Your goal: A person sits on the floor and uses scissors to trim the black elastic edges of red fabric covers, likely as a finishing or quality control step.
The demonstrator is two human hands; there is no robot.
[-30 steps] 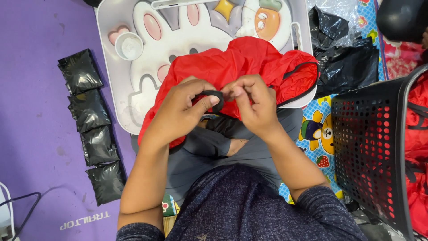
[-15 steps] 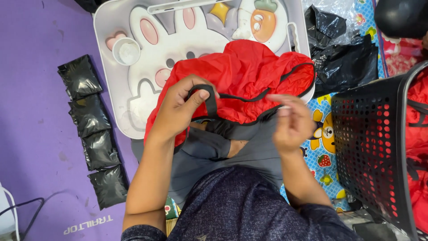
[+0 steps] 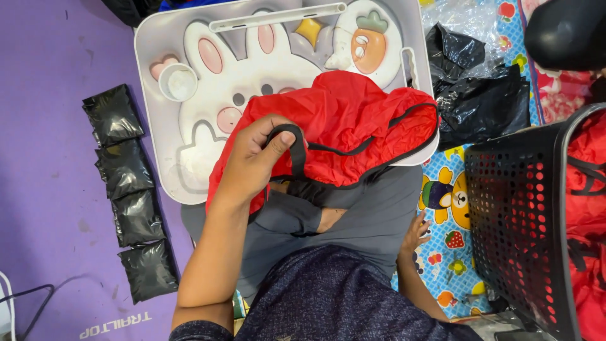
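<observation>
One hand does the holding: the left hand [image 3: 252,161] pinches a black strap [image 3: 297,148] between thumb and curled fingers, and that strap runs along the edge of a red fabric bag [image 3: 350,117]. The bag lies crumpled across the near edge of a white lap tray [image 3: 158,38] with a rabbit design, and it spills toward the person's grey-trousered lap [image 3: 353,221]. The right hand [image 3: 416,230] is down at the right side of the lap, fingers loosely spread, holding nothing and resting near the cartoon-print mat [image 3: 448,208].

Judging by its many fine creases and slight sheen, the bag looks like thin, light, limp cloth, likely a little slippery, so it would slump and slide if gripped by a bunch of fabric. The black trim and strap seem the firmest parts and the best places to take hold; nothing about it looks fragile.

Four black filled pouches [image 3: 129,189] lie in a row on the purple mat [image 3: 44,126] at the left. Crumpled black plastic bags [image 3: 480,101] lie at the far right, and a black perforated basket [image 3: 530,227] stands at the near right with more red fabric [image 3: 587,208] inside.
</observation>
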